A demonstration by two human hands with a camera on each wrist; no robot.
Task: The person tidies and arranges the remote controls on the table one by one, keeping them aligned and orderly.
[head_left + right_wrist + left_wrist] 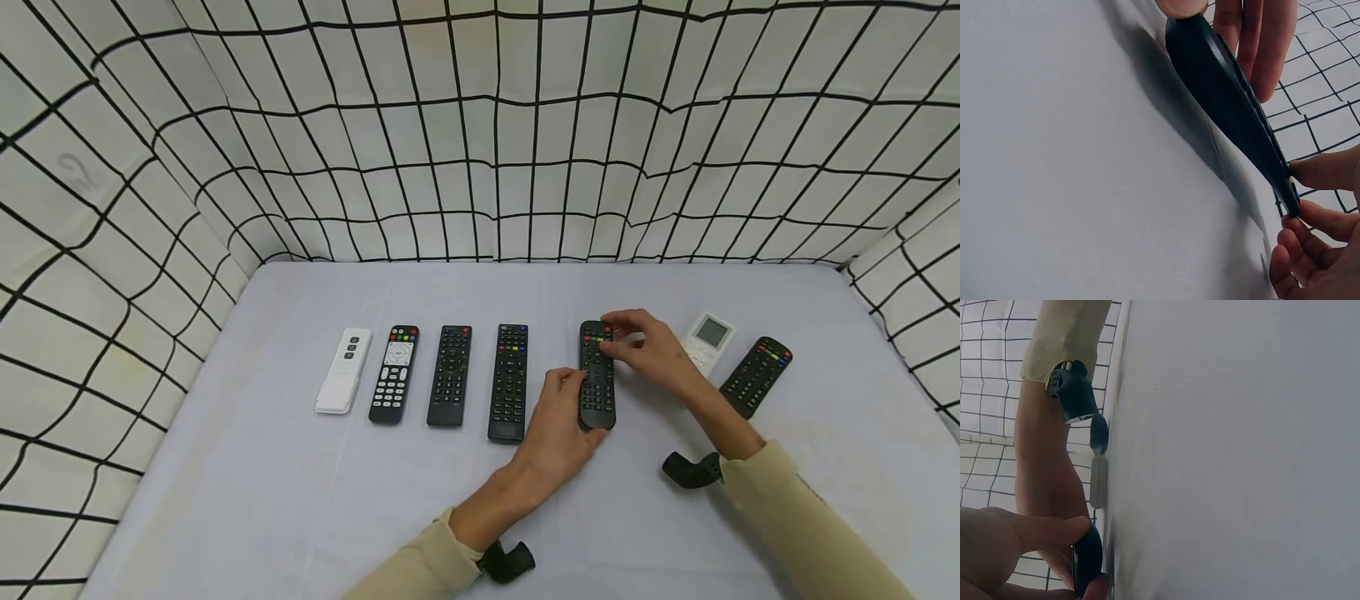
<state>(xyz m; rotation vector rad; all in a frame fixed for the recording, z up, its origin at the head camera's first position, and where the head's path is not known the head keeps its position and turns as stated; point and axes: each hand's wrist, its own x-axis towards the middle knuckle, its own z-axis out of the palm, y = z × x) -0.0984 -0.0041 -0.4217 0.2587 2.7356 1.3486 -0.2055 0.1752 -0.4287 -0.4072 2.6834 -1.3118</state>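
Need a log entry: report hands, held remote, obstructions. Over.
Left hand gripping black remote, near end; right hand pinching far end. Remote appears held above white table. No obstruction visible around it.

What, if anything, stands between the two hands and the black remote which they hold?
Nothing visible does: the left hand directly grips the black remote at its near part, the right hand at its far end.
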